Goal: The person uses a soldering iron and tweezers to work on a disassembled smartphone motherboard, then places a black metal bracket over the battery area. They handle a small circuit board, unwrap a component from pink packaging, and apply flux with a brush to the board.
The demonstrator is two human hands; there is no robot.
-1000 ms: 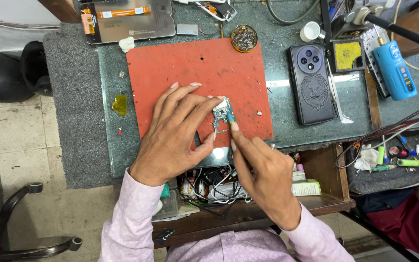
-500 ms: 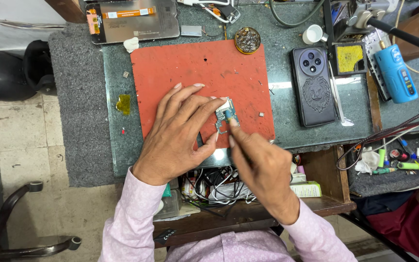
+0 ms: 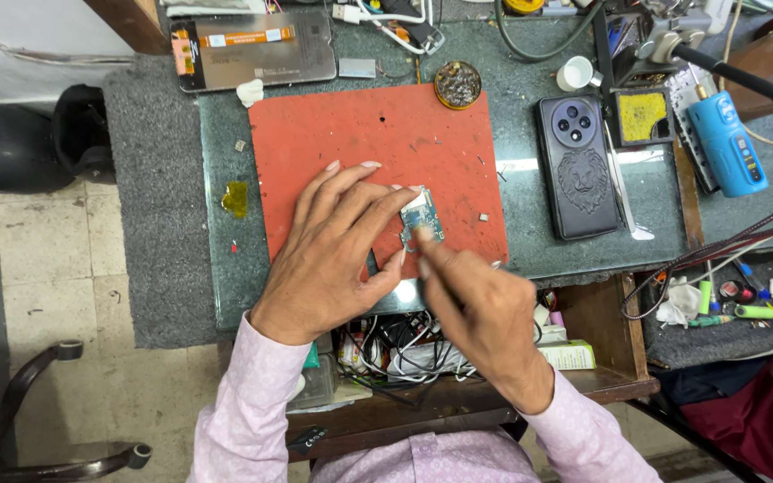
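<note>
Two hands meet at a small circuit board (image 3: 423, 217), long axis running away: left hand (image 3: 337, 246) fingers spread, pinning it; right hand (image 3: 480, 309) pinched, possibly gripping a tool.

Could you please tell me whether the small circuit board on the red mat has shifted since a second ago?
No. The small circuit board sits at the same spot near the red mat's lower right part, pinned by the left hand.
</note>
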